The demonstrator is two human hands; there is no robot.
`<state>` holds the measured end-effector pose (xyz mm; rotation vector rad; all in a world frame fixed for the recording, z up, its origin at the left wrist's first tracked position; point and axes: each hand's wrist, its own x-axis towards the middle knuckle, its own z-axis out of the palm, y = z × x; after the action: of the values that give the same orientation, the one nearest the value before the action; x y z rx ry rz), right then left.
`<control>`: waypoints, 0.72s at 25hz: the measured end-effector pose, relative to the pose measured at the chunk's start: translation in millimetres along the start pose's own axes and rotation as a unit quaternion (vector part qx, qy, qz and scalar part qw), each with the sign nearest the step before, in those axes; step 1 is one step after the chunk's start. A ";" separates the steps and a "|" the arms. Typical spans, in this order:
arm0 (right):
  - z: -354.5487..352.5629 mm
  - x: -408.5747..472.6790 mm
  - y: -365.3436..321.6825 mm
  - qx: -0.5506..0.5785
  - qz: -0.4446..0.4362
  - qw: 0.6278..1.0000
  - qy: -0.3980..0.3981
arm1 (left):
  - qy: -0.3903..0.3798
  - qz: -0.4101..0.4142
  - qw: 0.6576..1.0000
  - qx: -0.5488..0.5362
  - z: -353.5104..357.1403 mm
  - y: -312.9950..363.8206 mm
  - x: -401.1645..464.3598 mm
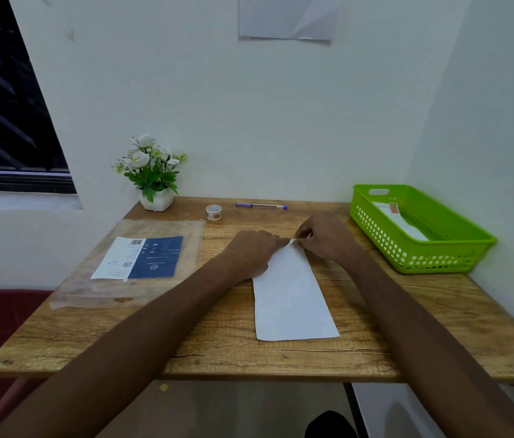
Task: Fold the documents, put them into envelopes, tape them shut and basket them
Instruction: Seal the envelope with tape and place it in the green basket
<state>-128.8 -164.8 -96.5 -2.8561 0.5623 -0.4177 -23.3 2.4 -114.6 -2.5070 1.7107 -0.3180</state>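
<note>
A long white folded document (pixel 293 301) lies lengthwise on the wooden table (pixel 217 343), in front of me. My left hand (pixel 254 252) rests on its far left edge, fingers closed on the paper. My right hand (pixel 322 237) pinches the far end of the same sheet, fingertips almost touching those of the left hand. A green plastic basket (pixel 458 248) stands at the right edge of the table, with a white envelope (pixel 404 222) bearing a red strip lying inside. A small roll of tape (pixel 214 212) sits at the back of the table.
A clear plastic pack with a blue and white label (pixel 142 257) lies on the left half of the table. A blue pen (pixel 261 205) lies near the wall. A white pot of artificial flowers (pixel 153 175) stands at the back left corner. Walls close the back and right sides.
</note>
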 end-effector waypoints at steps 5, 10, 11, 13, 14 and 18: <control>8.5 3.1 -0.1 0.064 0.057 0.996 0.012 | -0.017 0.015 0.999 0.025 0.4 1.1 2.1; 11.3 7.3 1.5 0.103 0.075 0.992 0.013 | 0.050 0.025 0.998 -0.025 1.7 -10.1 4.7; 10.9 7.9 2.4 0.107 0.075 0.991 0.014 | 0.091 0.005 0.994 -0.062 1.1 -14.4 4.0; 6.1 8.4 5.8 0.129 0.086 0.988 0.007 | 0.169 -0.063 0.973 -0.147 3.2 -24.2 1.6; 3.0 8.2 7.7 0.151 0.100 0.983 -0.009 | 0.185 -0.105 0.960 -0.180 5.1 -29.3 0.1; -7.6 2.2 6.2 0.185 0.130 0.966 -0.129 | 0.097 -0.222 0.927 -0.285 8.4 -43.5 0.9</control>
<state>-131.4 -172.3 -90.3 -2.3881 0.7097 -0.0892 18.5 17.2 -114.4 -3.4009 1.4220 -0.1031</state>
